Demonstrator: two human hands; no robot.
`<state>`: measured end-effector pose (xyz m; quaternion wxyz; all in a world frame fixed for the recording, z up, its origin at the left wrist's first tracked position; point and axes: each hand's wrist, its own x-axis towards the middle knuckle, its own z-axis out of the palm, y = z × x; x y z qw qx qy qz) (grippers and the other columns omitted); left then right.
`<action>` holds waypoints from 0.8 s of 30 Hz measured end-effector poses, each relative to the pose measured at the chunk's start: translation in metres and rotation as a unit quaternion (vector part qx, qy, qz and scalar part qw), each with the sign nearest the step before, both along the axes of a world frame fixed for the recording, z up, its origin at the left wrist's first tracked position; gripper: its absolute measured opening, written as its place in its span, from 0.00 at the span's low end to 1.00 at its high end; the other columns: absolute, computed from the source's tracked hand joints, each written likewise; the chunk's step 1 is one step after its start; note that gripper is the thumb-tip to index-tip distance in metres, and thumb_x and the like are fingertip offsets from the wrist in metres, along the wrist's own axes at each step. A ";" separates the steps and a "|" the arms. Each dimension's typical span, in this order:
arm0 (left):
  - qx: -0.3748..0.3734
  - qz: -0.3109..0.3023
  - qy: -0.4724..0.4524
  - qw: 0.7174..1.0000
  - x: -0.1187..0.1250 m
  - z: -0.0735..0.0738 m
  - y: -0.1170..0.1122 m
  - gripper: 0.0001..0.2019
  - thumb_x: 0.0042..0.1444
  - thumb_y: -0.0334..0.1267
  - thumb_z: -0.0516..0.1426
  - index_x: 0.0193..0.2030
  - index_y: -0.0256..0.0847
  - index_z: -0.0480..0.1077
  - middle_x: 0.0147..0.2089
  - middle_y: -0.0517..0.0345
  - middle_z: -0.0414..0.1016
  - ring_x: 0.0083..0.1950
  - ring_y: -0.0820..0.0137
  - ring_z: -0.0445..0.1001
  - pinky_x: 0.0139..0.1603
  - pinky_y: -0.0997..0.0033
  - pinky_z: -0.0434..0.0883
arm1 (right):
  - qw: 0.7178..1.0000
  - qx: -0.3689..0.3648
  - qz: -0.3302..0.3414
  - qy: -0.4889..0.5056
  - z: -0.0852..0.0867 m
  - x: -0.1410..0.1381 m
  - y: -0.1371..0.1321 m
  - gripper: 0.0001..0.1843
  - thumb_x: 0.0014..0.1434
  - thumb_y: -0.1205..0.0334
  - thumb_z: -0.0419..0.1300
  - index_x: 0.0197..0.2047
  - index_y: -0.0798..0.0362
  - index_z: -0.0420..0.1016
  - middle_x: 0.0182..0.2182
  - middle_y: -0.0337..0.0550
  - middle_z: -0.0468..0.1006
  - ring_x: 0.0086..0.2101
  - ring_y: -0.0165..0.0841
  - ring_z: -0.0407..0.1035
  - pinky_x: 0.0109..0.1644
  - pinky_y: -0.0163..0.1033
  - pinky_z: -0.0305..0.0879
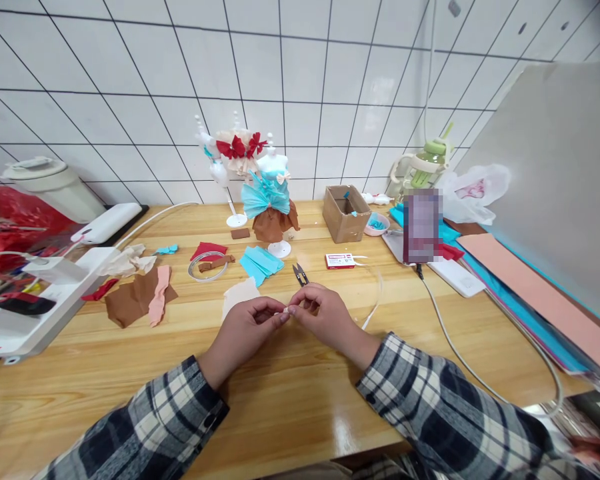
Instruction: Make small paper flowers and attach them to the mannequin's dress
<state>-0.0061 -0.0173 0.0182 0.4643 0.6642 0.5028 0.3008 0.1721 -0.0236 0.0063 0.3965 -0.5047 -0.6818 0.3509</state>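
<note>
Fingers [285,312] of both hands on small pale scrap [285,311]

Far centre stands a mannequin [271,200] in teal paper, a cardboard box [345,213] to its right. Snips [300,273] lie mid-table; brown paper [135,299] left; a phone [422,225] stands right.

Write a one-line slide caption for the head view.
Left hand and right hand pinch a small pale piece together above the wooden table, snips and paper-dress mannequin behind.
</note>
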 end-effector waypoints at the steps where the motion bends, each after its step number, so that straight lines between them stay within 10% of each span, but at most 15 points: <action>1: 0.002 0.003 0.000 1.000 -0.001 0.000 0.000 0.15 0.48 0.51 0.61 0.32 0.40 0.76 0.32 0.56 0.80 0.33 0.66 0.75 0.36 0.71 0.71 | 1.000 -0.004 0.002 0.004 -0.001 0.000 0.000 0.04 0.54 0.61 0.61 0.30 0.52 0.75 0.29 0.39 0.74 0.29 0.29 0.64 0.34 0.35 0.61; 14: 0.085 -0.027 -0.035 0.995 -0.008 -0.009 0.005 0.13 0.53 0.45 0.60 0.42 0.42 0.76 0.49 0.50 0.73 0.52 0.63 0.72 0.50 0.66 0.72 | 1.000 -0.006 -0.007 0.006 -0.003 0.000 0.002 0.03 0.55 0.64 0.61 0.32 0.53 0.75 0.30 0.38 0.74 0.28 0.27 0.63 0.34 0.34 0.61; 24: 0.119 -0.017 0.020 0.993 -0.007 -0.006 0.005 0.10 0.55 0.43 0.59 0.33 0.40 0.77 0.36 0.54 0.77 0.39 0.67 0.74 0.44 0.68 0.70 | 1.000 0.001 0.002 0.006 -0.005 -0.003 0.000 0.03 0.54 0.62 0.62 0.31 0.53 0.75 0.28 0.37 0.74 0.26 0.26 0.62 0.30 0.32 0.60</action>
